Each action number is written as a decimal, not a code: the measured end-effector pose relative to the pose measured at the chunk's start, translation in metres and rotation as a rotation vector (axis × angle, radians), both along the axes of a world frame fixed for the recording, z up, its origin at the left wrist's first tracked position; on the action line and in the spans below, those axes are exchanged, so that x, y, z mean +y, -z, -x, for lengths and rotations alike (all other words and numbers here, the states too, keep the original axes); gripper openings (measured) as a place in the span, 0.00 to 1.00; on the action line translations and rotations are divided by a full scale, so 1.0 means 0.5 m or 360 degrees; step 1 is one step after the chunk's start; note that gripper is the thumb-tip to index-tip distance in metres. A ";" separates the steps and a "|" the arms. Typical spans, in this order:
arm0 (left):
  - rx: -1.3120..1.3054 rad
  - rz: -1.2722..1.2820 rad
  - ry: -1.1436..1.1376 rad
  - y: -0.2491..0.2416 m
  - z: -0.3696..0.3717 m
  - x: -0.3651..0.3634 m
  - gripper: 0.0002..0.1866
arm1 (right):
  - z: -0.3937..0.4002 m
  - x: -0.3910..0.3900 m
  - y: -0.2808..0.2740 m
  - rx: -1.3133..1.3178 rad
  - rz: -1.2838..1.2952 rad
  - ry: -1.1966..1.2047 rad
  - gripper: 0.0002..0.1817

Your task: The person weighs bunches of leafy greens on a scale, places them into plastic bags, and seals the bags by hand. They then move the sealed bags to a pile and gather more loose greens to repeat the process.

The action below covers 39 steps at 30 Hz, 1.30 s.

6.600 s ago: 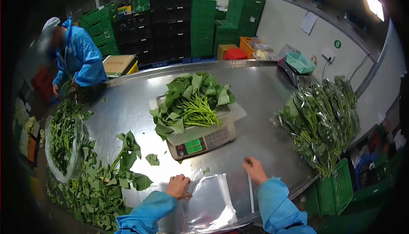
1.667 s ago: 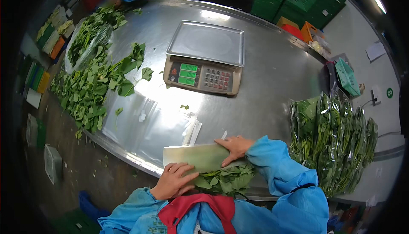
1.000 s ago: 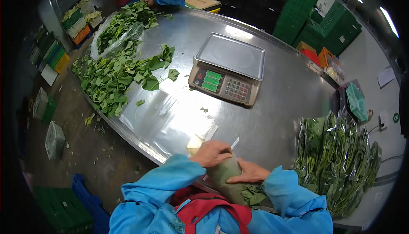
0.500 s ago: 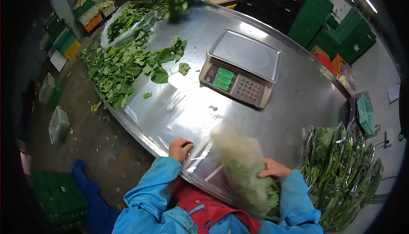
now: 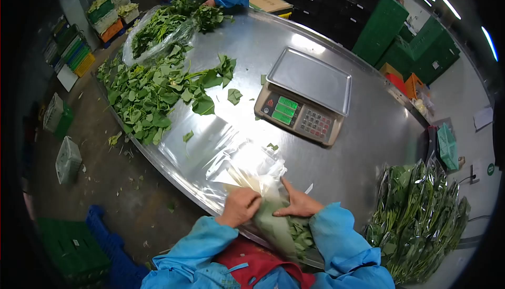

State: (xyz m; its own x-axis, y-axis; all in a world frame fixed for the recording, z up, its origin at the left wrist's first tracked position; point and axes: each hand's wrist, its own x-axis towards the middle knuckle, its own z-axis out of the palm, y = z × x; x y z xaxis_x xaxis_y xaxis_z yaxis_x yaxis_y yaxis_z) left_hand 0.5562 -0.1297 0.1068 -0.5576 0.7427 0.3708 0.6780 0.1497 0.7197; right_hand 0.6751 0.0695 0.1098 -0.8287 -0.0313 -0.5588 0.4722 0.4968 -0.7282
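A bundle of leafy greens (image 5: 301, 236) lies in a pale, translucent wrap (image 5: 273, 226) at the near table edge. My right hand (image 5: 299, 202) grips it from the right, thumb and fingers apart around the wrap. My left hand (image 5: 240, 206) is closed at the wrap's left side, fingers curled against it; exactly what they pinch is hidden. Clear plastic film (image 5: 258, 164) lies crumpled and shiny just beyond both hands. Farther off stands a digital scale (image 5: 300, 118) with lit green displays and a bare metal pan.
Loose leafy greens (image 5: 142, 97) cover the table's left side, beside an open plastic bag of greens (image 5: 158, 36). Across the table, a co-worker's hands (image 5: 209, 3) hold greens. Bagged greens (image 5: 415, 215) are stacked at right. Green crates (image 5: 71, 247) stand on the floor at left.
The wrapped bundle has moved left and now lies between both hands. My left hand has come right onto the wrap; my right hand has shifted left and up along it.
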 end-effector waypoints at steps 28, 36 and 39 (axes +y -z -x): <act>0.0188 0.1079 -0.0251 0.103 0.087 -0.102 0.34 | -0.079 0.077 -0.072 0.0241 0.0793 0.1046 0.41; 0.0133 0.1221 -0.0067 0.100 0.110 -0.122 0.40 | -0.338 0.102 -0.222 0.0908 0.0718 0.1835 0.45; -0.0027 0.0925 -0.0006 0.045 0.072 -0.016 0.37 | -0.403 0.053 -0.171 0.0687 0.0601 0.1999 0.47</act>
State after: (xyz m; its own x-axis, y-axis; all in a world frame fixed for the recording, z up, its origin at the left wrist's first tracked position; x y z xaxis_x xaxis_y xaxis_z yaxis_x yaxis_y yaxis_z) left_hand 0.5204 -0.1378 0.0844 -0.5629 0.8197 -0.1061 0.6658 0.5258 0.5293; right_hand 0.8765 0.0957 0.1955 -0.5170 0.7682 -0.3777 0.1568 -0.3488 -0.9240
